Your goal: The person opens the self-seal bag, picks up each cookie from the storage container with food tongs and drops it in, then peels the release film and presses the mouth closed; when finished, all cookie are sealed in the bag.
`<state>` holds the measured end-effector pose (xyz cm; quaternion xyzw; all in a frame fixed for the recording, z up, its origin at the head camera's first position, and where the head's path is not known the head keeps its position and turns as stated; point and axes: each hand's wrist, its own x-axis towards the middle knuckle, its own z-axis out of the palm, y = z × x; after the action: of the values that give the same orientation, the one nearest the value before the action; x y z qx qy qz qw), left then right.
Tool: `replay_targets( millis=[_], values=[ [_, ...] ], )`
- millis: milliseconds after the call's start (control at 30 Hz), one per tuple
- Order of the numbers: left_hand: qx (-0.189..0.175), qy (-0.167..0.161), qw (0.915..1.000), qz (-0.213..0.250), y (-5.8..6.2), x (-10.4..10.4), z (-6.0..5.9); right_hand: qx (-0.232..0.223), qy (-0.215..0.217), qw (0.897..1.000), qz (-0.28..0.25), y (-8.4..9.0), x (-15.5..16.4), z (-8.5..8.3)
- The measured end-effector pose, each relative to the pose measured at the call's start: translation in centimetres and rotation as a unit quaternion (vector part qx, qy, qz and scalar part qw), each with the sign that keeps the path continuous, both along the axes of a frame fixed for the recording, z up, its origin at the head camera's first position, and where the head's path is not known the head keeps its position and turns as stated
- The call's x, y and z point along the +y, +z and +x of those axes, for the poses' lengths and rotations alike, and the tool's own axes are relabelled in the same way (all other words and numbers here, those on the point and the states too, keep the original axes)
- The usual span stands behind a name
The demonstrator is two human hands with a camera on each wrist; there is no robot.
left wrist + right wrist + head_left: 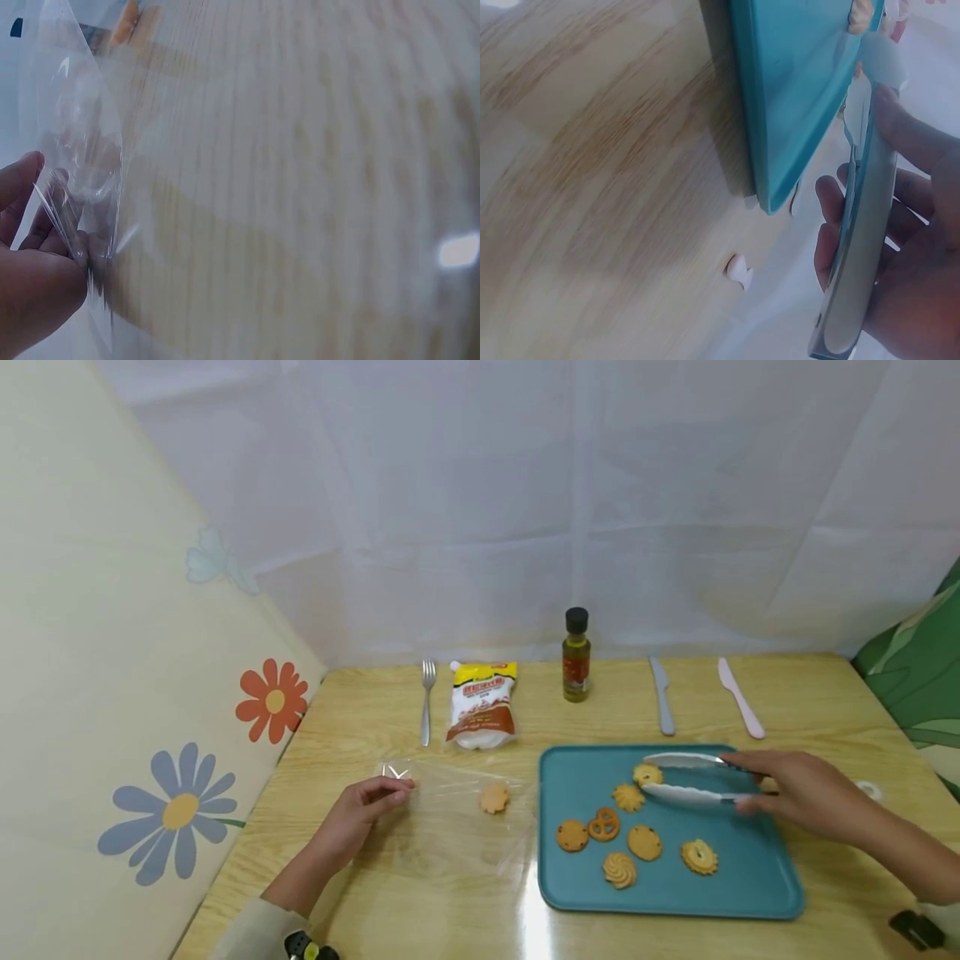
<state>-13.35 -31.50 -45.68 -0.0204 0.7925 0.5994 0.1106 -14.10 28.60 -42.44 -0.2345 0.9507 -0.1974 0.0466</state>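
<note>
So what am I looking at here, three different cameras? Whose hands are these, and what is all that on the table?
Yes, three cameras on one person: one on the head, one on each wrist. The head view shows a wooden table with a teal tray of cookies. The right hand holds white tongs over a cookie at the tray's far edge. The left hand pinches a clear plastic bag with one cookie inside. Behind lie a fork, a sauce pouch, a small bottle and two knives.

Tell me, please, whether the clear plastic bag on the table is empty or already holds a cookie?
It holds one cookie, seen through the clear bag lying flat on the table. The left hand pinches the bag's edge.
</note>
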Motion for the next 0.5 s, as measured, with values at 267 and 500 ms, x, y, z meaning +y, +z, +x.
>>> replay_targets(
  millis=[267, 500],
  values=[
    [-0.012, -0.006, 0.9997, -0.018, 0.0, -0.1, -0.2, 0.004, 0.008, 1.0, -0.011, 0.2, -0.6, -0.1],
    [-0.014, -0.007, 0.9997, -0.02, -0.1, -0.1, -0.1, 0.019, 0.032, 0.999, -0.029, 0.8, -1.9, -0.1]
  ],
)
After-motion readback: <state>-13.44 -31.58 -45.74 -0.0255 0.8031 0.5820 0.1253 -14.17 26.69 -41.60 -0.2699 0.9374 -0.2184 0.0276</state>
